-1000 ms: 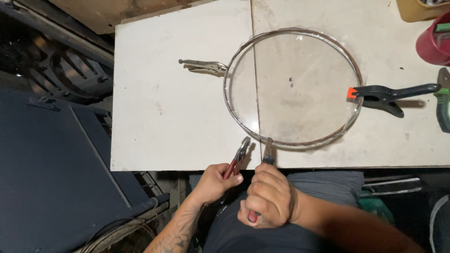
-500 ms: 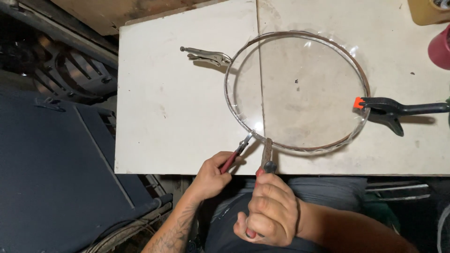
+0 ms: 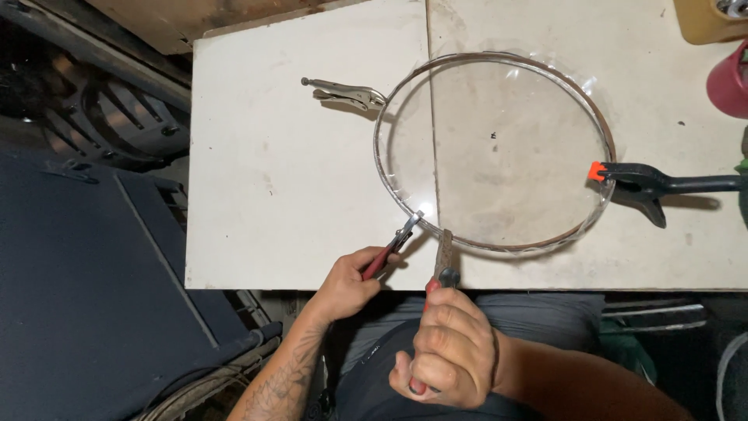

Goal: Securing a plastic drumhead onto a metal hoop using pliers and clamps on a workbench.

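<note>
a dark red container [image 3: 731, 80] sits at the white tabletop's [image 3: 273, 179] right edge, a tan box [image 3: 705, 19] beyond it; a dark blue panel [image 3: 86, 296] lies left, below.

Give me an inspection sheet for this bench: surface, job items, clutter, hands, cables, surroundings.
Surface: white table, scuffed, with a seam down the middle.
Job items: round metal hoop with a clear sheet across it, lying flat; locking pliers clamped on its left rim; black spring clamp on its right rim.
Clutter: dark red container and a tan box at the right edge, both cut off by the frame.
Hands: left hand holds red-handled pliers on the hoop's near rim; right hand holds a second pair of pliers on the rim beside them.
Cables: nothing seen.
Surroundings: dark panel left of the table.
</note>
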